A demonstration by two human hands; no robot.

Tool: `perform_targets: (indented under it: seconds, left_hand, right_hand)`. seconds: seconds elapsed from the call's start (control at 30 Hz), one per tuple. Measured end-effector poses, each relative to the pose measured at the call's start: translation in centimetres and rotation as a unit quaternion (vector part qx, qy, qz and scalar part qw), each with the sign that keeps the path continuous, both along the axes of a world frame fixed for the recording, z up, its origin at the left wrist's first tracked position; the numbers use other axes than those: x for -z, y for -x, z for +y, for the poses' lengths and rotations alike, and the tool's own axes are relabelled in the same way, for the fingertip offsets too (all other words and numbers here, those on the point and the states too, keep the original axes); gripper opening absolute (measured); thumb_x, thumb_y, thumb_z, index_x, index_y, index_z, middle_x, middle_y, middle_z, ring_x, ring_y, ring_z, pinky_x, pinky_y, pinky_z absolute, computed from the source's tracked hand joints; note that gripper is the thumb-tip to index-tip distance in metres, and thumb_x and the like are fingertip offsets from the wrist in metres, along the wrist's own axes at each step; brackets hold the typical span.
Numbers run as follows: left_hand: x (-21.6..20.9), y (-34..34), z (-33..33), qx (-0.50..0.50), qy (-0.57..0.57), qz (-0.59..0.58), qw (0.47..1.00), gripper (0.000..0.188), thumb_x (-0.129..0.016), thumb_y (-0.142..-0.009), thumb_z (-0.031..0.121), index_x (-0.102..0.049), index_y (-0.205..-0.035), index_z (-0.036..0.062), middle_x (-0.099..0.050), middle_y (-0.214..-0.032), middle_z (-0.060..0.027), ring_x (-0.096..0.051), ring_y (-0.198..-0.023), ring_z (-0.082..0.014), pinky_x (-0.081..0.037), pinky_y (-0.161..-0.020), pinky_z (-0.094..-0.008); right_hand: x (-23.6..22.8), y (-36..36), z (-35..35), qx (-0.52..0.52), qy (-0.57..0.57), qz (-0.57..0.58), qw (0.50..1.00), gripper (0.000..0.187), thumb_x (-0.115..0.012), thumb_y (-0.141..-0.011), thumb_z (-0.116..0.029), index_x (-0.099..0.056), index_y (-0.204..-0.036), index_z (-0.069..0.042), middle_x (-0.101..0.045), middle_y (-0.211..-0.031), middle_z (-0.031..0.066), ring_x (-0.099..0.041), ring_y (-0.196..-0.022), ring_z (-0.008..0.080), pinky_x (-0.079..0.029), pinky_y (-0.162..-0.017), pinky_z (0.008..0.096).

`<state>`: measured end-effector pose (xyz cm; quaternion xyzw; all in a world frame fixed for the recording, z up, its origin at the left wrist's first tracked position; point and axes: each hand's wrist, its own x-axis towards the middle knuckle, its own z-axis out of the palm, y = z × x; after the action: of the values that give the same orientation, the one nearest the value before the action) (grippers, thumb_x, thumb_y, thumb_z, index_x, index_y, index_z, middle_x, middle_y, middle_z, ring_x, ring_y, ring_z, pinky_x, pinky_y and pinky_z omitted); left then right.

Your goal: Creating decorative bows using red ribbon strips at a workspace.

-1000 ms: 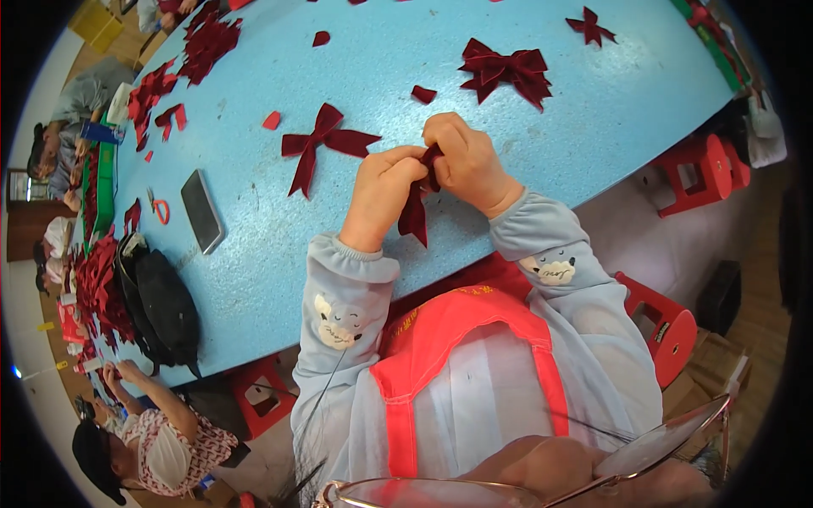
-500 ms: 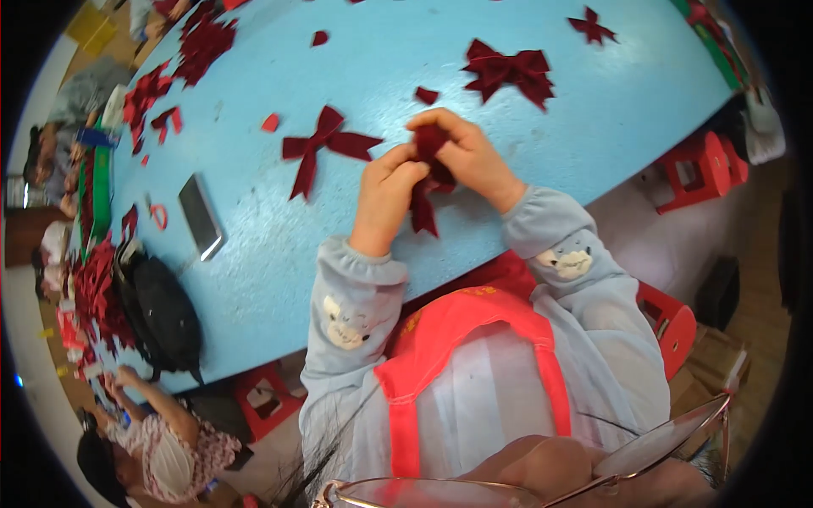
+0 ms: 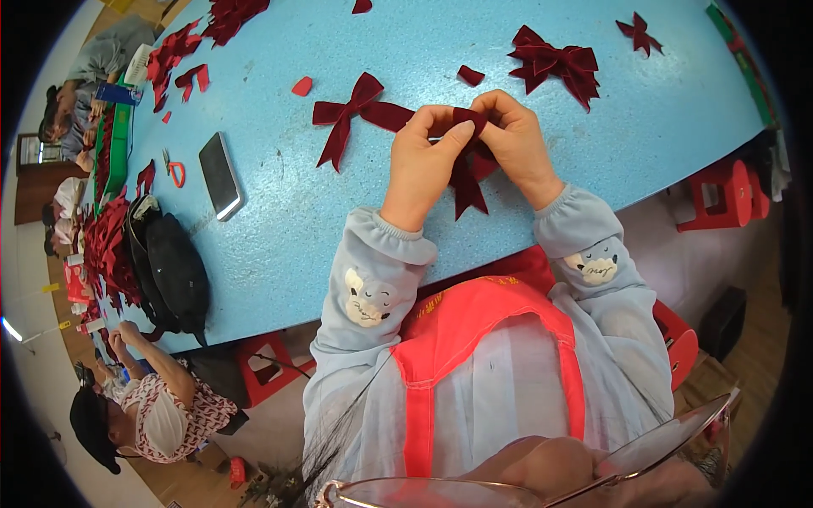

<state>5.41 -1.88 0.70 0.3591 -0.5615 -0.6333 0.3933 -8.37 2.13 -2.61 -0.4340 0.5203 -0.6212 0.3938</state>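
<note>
Dark red velvet ribbon [image 3: 468,188] is pinched between my two hands above the near part of the blue table [image 3: 288,229]. My left hand [image 3: 422,162] grips its upper part with thumb and forefinger. My right hand [image 3: 523,148] holds the other side, fingertips almost meeting the left ones. A forked tail hangs below; fingers partly hide the upper folds. A finished-looking bow [image 3: 354,110] lies just left of my left hand, one tail reaching toward it. Past my right hand rest overlapping bows [image 3: 559,66] and a smaller bow [image 3: 639,35]. A ribbon scrap [image 3: 471,75] lies beyond my fingertips.
On the left lie a phone [image 3: 222,178], orange-handled scissors [image 3: 176,173], a black bag [image 3: 176,275] and heaped red ribbon [image 3: 110,241]. A green crate [image 3: 116,152] stands at the far left. One co-worker [image 3: 165,406] sits at lower left. Red stools [image 3: 720,199] flank the table.
The whole view has shifted, so table items sit further right and higher. My fingers have changed their hold, and the ribbon's top is now drawn across between both sets of fingertips.
</note>
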Motion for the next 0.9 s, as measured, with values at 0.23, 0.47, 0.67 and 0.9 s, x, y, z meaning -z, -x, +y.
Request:
perform_targets:
  seconds: [0.23, 0.47, 0.67, 0.9]
  left_hand:
    - [0.8, -1.2, -0.7, 0.038, -0.127, 0.075, 0.988, 0.013, -0.063, -0.084, 0.008, -0.061, -0.093, -0.0009, -0.063, -0.086, -0.0039, -0.057, -0.075, -0.0091, -0.046, -0.065, -0.0214]
    - [-0.1, -0.4, -0.3, -0.005, -0.158, 0.105, 0.982, 0.015, -0.065, -0.083, 0.009, -0.062, -0.094, -0.0012, -0.062, -0.086, -0.0035, -0.056, -0.076, -0.0080, -0.045, -0.066, -0.0204]
    - [-1.1, -0.5, -0.3, 0.042, -0.104, 0.062, 0.992, 0.014, -0.062, -0.086, 0.011, -0.061, -0.092, -0.0015, -0.060, -0.083, -0.0010, -0.054, -0.074, -0.0068, -0.045, -0.066, -0.0203]
    - [1.2, -0.3, -0.6, -0.008, -0.062, 0.057, 0.996, 0.009, -0.060, -0.086, 0.009, -0.059, -0.087, -0.0002, -0.059, -0.078, 0.0010, -0.050, -0.069, -0.0058, -0.042, -0.061, -0.0209]
  right_hand:
    - [-1.1, 0.0, 0.5, -0.005, -0.021, -0.119, 0.993, 0.010, -0.061, -0.084, -0.006, -0.064, -0.093, -0.003, -0.062, -0.085, -0.0012, -0.054, -0.072, 0.0046, -0.043, -0.062, 0.0176]
    - [-0.5, 0.1, 0.1, -0.019, 0.008, -0.126, 0.992, 0.011, -0.060, -0.084, -0.004, -0.063, -0.095, -0.003, -0.062, -0.087, -0.0006, -0.056, -0.076, 0.0062, -0.045, -0.067, 0.0186]
    - [-0.7, 0.3, 0.3, -0.025, 0.009, -0.130, 0.991, 0.012, -0.059, -0.085, -0.003, -0.061, -0.097, -0.003, -0.062, -0.087, -0.0003, -0.056, -0.078, 0.0069, -0.046, -0.070, 0.0204]
    - [-0.7, 0.2, 0.4, -0.035, 0.007, -0.139, 0.990, 0.011, -0.058, -0.086, -0.005, -0.059, -0.097, -0.003, -0.061, -0.086, -0.0008, -0.056, -0.078, 0.0058, -0.045, -0.070, 0.0196]
